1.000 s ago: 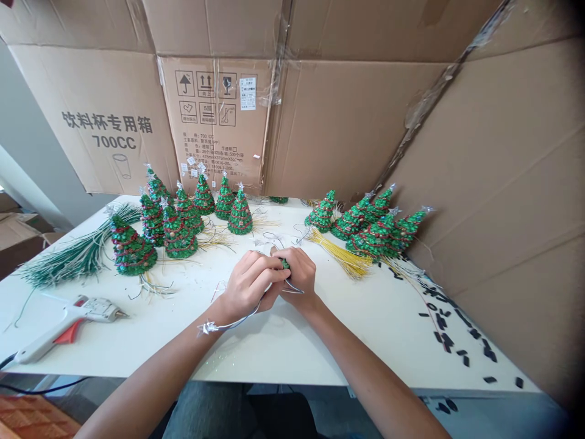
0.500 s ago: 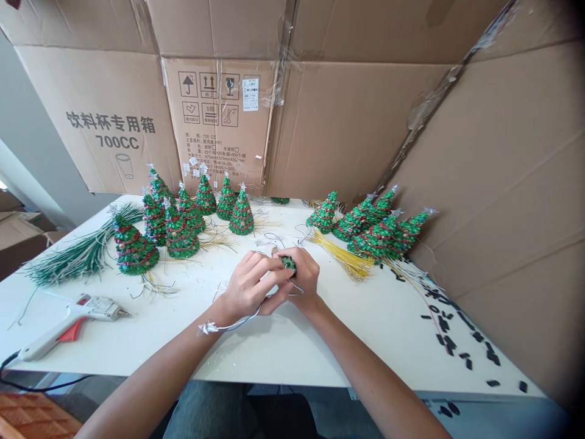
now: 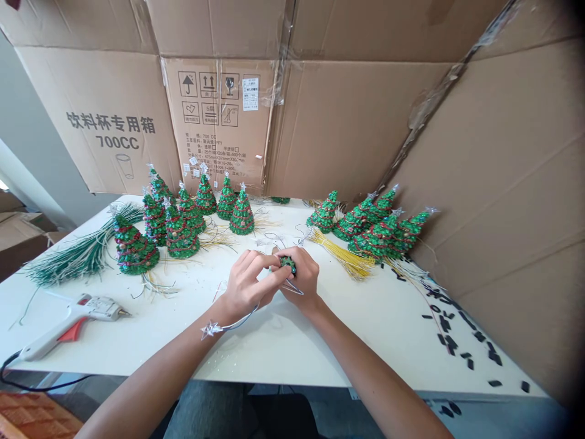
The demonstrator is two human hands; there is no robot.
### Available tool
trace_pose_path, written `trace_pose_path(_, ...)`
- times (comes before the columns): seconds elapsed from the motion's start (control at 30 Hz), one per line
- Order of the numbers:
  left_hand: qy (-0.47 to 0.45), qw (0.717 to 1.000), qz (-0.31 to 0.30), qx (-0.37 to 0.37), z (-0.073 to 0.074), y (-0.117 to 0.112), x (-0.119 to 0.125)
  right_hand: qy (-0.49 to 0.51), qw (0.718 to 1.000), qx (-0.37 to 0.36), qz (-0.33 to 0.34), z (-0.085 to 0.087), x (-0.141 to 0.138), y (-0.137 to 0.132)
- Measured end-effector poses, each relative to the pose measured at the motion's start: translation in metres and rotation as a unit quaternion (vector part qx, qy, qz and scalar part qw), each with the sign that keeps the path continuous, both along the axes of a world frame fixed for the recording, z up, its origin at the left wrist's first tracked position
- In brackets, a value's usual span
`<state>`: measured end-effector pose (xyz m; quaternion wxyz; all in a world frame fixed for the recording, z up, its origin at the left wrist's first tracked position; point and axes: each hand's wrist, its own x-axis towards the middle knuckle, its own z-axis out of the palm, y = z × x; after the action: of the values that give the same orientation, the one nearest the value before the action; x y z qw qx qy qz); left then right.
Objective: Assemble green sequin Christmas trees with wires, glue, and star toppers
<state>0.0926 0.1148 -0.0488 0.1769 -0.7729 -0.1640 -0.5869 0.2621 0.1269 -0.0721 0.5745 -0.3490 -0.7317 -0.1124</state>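
Head view: right hand [image 3: 301,277] clasps a green piece [image 3: 289,263], left hand [image 3: 247,285] pinching it; white glue gun [image 3: 97,308] lies well left of both hands.

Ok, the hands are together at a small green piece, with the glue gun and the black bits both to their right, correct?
No: in the head view the glue gun lies to the left of both the left hand and the right hand. They are together at a small green piece, with the black bits to their right, as you say.
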Motion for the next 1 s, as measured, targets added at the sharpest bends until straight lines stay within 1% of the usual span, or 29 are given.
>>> trace_pose_path(0.23, -0.021, 1.0, -0.009, 0.002, -0.0031, 0.0034, 0.0007, -0.017, 0.999, -0.005, 0.039, -0.0046, -0.0016, 0.0007)
trace_pose_path(0.37, -0.012, 1.0, -0.021, -0.013, -0.0031, 0.0047, -0.0001, -0.01, 0.999, -0.008, 0.037, -0.0053, -0.0025, 0.0009)
trace_pose_path(0.57, -0.012, 1.0, 0.001, 0.002, -0.0019, 0.0054, 0.0011, -0.006, 1.0, -0.012, 0.026, -0.0026, 0.0002, 0.0)
trace_pose_path(0.73, -0.009, 1.0, -0.005, -0.012, -0.0024, 0.0035, 0.0006, -0.013, 0.999, -0.006, 0.03, -0.0012, -0.0022, -0.0001)
trace_pose_path(0.9, 0.021, 1.0, -0.011, 0.007, -0.0047, 0.0011, 0.0008, -0.008, 1.0, -0.01, 0.021, -0.0013, -0.0043, -0.0007)
trace_pose_path(1.0, 0.016, 1.0, -0.014, 0.007, -0.0046, 0.0013, 0.0014, -0.008, 0.999, -0.015, 0.027, -0.0015, -0.0025, -0.001)
